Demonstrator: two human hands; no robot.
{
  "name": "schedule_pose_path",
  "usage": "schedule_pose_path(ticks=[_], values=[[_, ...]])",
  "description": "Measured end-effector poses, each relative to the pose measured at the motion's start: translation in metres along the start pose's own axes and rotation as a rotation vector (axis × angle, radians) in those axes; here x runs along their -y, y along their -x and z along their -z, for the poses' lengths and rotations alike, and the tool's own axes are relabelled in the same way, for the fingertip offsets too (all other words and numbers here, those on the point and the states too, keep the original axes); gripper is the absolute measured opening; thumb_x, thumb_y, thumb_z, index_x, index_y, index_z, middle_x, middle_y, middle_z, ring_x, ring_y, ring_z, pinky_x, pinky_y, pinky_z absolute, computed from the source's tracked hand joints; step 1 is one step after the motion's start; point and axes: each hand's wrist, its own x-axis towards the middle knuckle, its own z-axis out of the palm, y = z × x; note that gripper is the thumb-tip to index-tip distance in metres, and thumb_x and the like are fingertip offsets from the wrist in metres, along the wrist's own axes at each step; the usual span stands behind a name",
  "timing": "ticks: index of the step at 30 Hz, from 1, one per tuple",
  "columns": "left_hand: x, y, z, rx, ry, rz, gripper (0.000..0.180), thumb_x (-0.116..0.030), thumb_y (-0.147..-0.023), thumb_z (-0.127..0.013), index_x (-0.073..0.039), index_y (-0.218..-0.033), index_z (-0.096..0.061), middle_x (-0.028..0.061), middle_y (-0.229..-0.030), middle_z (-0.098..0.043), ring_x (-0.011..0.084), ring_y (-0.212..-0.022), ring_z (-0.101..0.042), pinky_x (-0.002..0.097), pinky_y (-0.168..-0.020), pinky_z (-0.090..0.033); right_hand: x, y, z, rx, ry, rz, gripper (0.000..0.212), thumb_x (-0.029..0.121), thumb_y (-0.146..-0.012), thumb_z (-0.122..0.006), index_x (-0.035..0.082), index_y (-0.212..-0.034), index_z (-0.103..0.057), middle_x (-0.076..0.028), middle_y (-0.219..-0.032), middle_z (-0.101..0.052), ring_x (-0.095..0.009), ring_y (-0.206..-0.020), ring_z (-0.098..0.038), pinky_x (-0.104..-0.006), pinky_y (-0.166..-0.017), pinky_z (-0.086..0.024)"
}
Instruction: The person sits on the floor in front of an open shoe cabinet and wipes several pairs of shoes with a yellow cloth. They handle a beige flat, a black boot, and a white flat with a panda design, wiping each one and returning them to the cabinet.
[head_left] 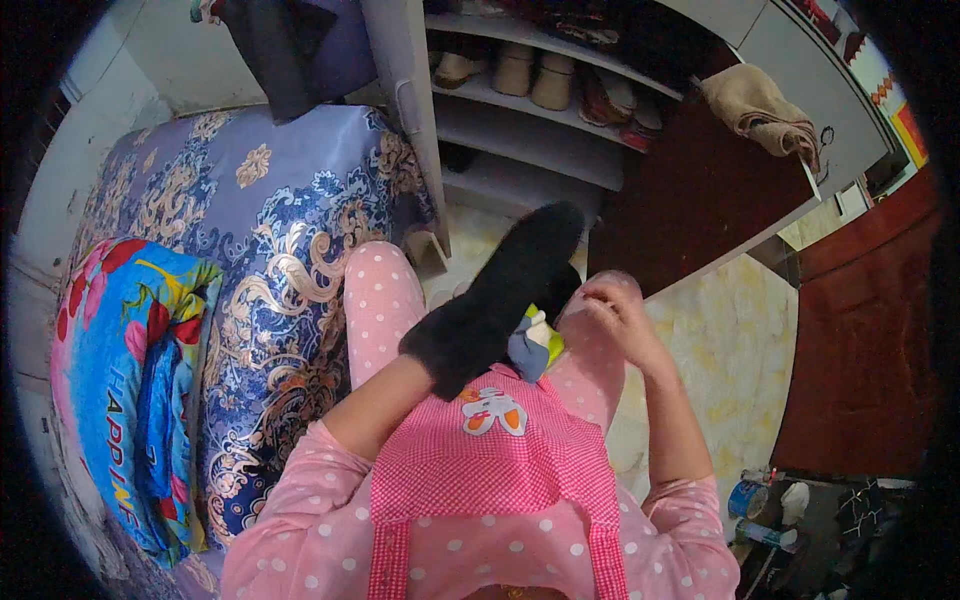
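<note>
Over my left hand and wrist sits a black, fuzzy boot-shaped item (480, 310), its toe end pointing away to the upper right. The fingers of that hand are hidden inside it, and only my left forearm (375, 405) shows. By its right side, in my lap, lies a small bunched cloth (530, 345) in grey, white and yellow-green. My right hand (620, 318) is over my right knee, fingers loosely bent and slightly apart, with nothing visible in it. I wear a pink checked apron (490, 460) with a rabbit patch.
Ahead stands a shoe cabinet (530, 135) with several shoes on its shelves. A brown cloth (757, 108) hangs over its open door (720, 200). To my left are a patterned bed cover (270, 250) and a folded colourful blanket (130, 370). Assorted items (790, 520) lie at lower right.
</note>
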Motion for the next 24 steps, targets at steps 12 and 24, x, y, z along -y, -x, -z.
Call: schedule_pose_path(ticks=[12, 24], values=[[0.021, 0.016, -0.013, -0.102, -0.27, 0.12, 0.026, -0.019, -0.086, -0.05, -0.006, -0.106, -0.059, 0.0178, -0.089, -0.065, 0.0337, -0.08, -0.064, 0.0428, -0.068, -0.052, -0.006, -0.01, -0.06, 0.334, 0.352, -0.057, 0.061, 0.036, -0.079, -0.068, -0.003, -0.123, -0.05, -0.022, -0.104, -0.063, -0.038, -0.098, -0.059, -0.0439, -0.081, -0.048], [0.042, 0.029, 0.003, -0.109, -0.205, 0.144, 0.025, -0.022, -0.085, -0.052, -0.009, -0.103, -0.062, 0.0168, -0.087, -0.065, 0.0327, -0.078, -0.064, 0.0423, -0.066, -0.051, -0.012, -0.024, -0.072, 0.231, 0.177, -0.128, 0.039, 0.02, -0.08, -0.068, 0.002, -0.112, -0.056, -0.02, -0.101, -0.063, -0.033, -0.1, -0.059, -0.0398, -0.085, -0.048]])
